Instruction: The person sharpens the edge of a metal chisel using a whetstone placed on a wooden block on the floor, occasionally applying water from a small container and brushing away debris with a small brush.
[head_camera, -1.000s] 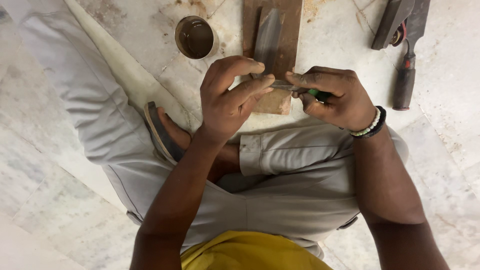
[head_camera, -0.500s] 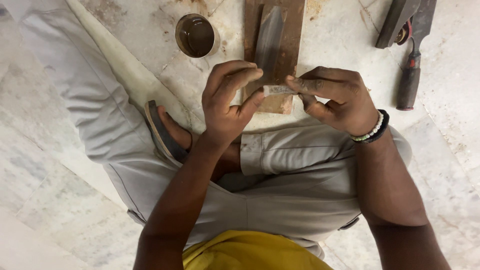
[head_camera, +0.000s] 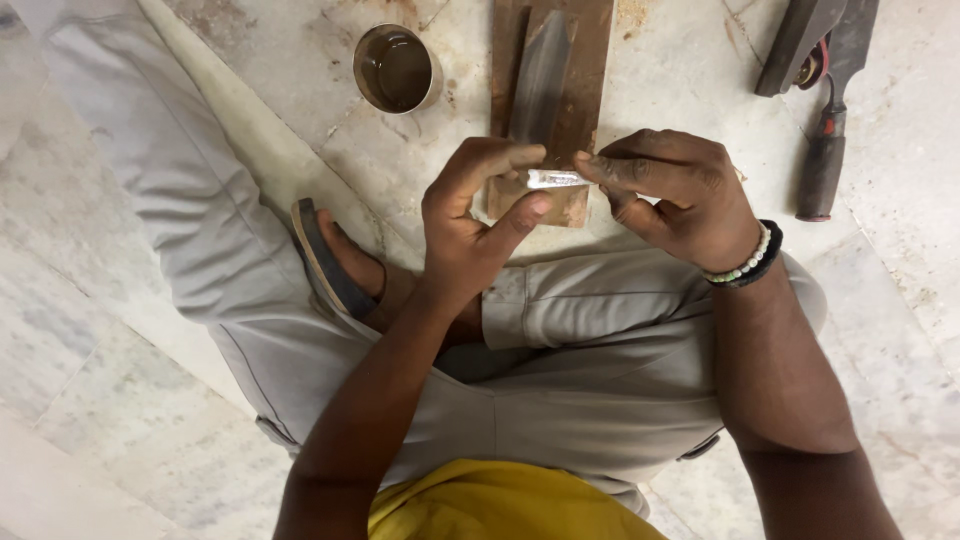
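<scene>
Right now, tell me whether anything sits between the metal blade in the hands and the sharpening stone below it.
Nothing visible does. The right hand pinches the small metal blade, the left hand fingers touch it, and the sharpening stone lies directly beneath.

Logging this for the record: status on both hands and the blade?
Right hand pinching small metal blade. Left hand fingertips touching its edge. Sharpening stone just beyond; nothing between.
</scene>
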